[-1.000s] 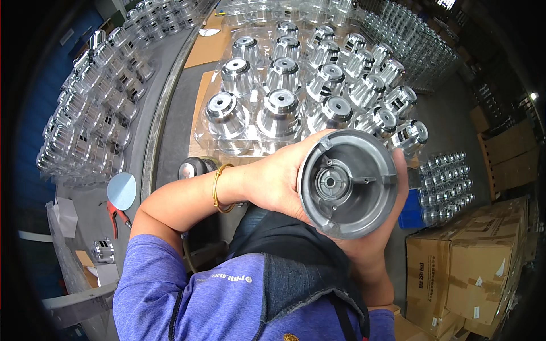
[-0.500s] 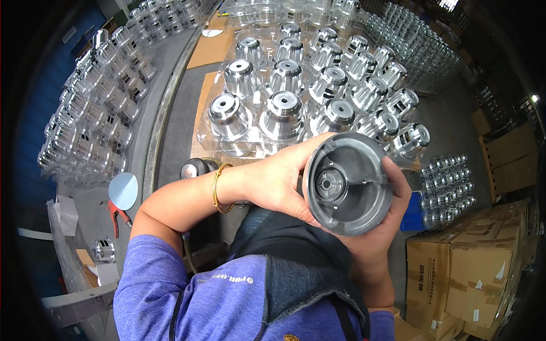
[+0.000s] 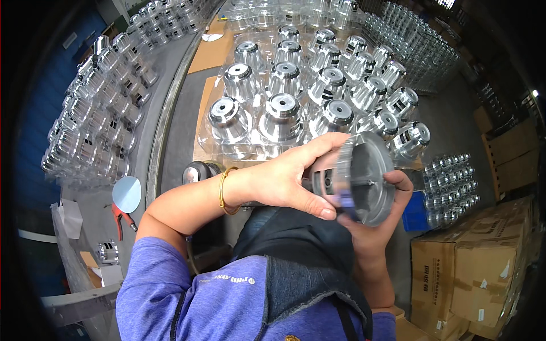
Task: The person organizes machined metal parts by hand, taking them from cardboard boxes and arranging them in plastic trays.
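Between my two hands is a shiny metal housing [image 3: 347, 184], cup-shaped and hollow, tilted so its wide open rim faces right. Its turning side is blurred, with dark slots showing near the narrow end. My left hand [image 3: 293, 181] grips that narrow end and the side, thumb along the bottom. At the wide rim, my right hand [image 3: 380, 219] has its fingers curled around the edge from the right and below. Just beyond my hands, rows of similar metal housings [image 3: 282, 116] stand narrow end up in a clear plastic tray [image 3: 256, 149].
More stacked housings [image 3: 94, 142] fill the left side. Red-handled pliers [image 3: 120, 219] lie beside a pale blue disc [image 3: 127, 194]. Cardboard boxes [image 3: 460, 273] and a blue bin [image 3: 414, 213] stand at right. A dark round-headed tool [image 3: 196, 172] sits near my left forearm.
The housing has been turned in my hands: its open end faced up toward me before, and now it faces right with the side showing. Both hands keep hold of it.
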Demonstrator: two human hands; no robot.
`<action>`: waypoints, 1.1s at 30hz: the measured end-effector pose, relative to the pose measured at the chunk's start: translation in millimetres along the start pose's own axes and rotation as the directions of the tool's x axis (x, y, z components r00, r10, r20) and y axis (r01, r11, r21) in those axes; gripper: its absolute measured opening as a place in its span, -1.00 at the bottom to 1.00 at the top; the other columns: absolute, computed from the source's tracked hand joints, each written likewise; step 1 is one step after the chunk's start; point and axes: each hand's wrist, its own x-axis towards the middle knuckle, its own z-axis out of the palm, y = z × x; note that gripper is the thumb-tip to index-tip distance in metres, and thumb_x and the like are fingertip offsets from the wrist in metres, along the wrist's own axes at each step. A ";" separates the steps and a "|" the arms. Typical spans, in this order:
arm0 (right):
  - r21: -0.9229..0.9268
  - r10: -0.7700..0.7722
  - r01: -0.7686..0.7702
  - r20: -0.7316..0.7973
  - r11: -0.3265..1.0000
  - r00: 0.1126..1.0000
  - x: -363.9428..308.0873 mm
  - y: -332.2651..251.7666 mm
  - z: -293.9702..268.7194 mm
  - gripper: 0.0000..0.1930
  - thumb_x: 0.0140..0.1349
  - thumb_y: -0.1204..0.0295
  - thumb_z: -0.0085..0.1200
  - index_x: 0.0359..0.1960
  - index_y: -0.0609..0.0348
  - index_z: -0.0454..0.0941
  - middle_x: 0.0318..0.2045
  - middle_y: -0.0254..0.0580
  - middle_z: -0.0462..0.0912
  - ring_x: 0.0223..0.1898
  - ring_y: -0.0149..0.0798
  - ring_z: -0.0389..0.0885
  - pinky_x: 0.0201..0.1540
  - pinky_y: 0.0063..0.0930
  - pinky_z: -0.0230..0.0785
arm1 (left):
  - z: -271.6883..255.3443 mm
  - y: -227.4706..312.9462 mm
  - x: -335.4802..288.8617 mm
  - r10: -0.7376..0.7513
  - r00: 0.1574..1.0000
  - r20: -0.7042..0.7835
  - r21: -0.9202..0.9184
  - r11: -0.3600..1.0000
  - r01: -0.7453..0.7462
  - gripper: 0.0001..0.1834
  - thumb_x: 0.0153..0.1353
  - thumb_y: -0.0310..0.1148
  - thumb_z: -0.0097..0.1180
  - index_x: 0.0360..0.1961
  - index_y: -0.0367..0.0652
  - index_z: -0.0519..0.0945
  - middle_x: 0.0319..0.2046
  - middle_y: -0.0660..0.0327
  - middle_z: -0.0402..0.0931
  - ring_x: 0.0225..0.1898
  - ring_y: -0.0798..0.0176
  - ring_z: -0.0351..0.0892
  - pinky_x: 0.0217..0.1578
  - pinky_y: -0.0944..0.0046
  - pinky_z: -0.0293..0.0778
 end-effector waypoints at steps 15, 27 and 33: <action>-0.407 -0.091 0.073 -0.026 0.911 0.995 -1.4 -10.0 -11.1 -0.47 0.01 0.34 0.29 -0.04 0.39 0.39 0.00 0.03 0.44 -0.04 -0.15 0.48 0.07 -0.31 0.31 | -2.4 11.3 13.1 0.210 0.973 -0.099 0.459 0.877 -0.143 -0.07 -0.27 -0.32 0.45 0.19 -0.19 0.23 0.07 0.15 0.26 0.19 0.19 0.18 0.17 0.20 0.16; -0.130 -0.157 0.154 -0.019 0.980 0.987 -0.7 1.6 -4.1 -0.55 0.07 0.25 0.23 -0.18 0.43 0.44 -0.29 -0.02 0.54 -0.20 -0.20 0.55 -0.08 -0.40 0.37 | -5.9 8.2 6.3 0.158 0.987 -0.003 0.382 0.913 -0.145 0.02 -0.22 -0.25 0.44 0.24 -0.25 0.09 0.09 0.11 0.25 0.17 0.21 0.21 0.16 0.21 0.14; -0.225 -0.003 -0.015 -0.079 0.974 0.997 -5.2 -11.5 3.2 -0.62 0.08 0.38 0.20 -0.15 0.39 0.43 -0.32 -0.09 0.56 -0.21 -0.22 0.55 -0.17 -0.49 0.38 | -3.3 4.8 2.7 -0.001 0.999 -0.049 -0.015 1.000 0.000 0.05 -0.27 -0.31 0.47 0.24 -0.25 0.09 0.09 0.09 0.27 0.16 0.20 0.24 0.16 0.19 0.16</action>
